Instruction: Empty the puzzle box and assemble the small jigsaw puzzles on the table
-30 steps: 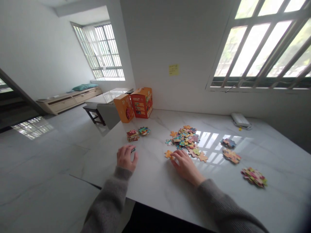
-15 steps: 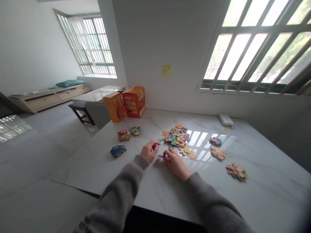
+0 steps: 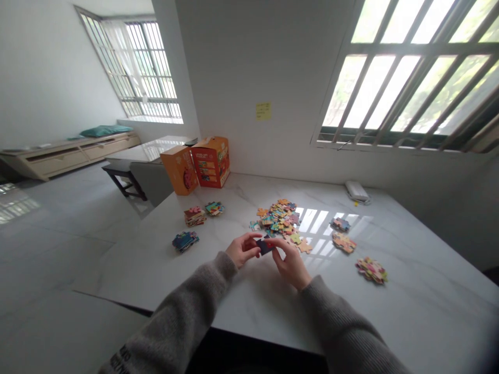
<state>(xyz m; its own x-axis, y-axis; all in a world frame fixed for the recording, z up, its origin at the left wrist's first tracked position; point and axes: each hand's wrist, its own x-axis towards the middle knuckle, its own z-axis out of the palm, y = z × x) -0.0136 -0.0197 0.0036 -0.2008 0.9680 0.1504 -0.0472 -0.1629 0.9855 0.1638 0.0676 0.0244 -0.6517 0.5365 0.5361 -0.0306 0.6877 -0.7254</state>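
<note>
A dark puzzle piece (image 3: 265, 246) with a bit of red on it is held between both hands, just in front of the jumbled pile of puzzle pieces (image 3: 279, 217). My left hand (image 3: 243, 250) pinches its left side between thumb and fingers. From the other side my right hand (image 3: 289, 262) grips its right edge, index finger along the top. One light blue piece (image 3: 254, 225) lies at the pile's left edge. Near the front right of the pile are orange and yellow-green pieces (image 3: 305, 245). The fingertips partly cover the held piece.
To the left lie a dark blue stack (image 3: 185, 241), a pink-topped stack (image 3: 194, 216) and a green stack (image 3: 214, 208). Rightward are a bluish stack (image 3: 340, 224), an orange stack (image 3: 343, 242) and a pink-green stack (image 3: 371, 270). Two orange boxes (image 3: 212, 162) stand at the back left.
The right hand has turned the piece so its dark face shows. My left hand, earlier apart from it, now grips it too. The view has shifted slightly.
</note>
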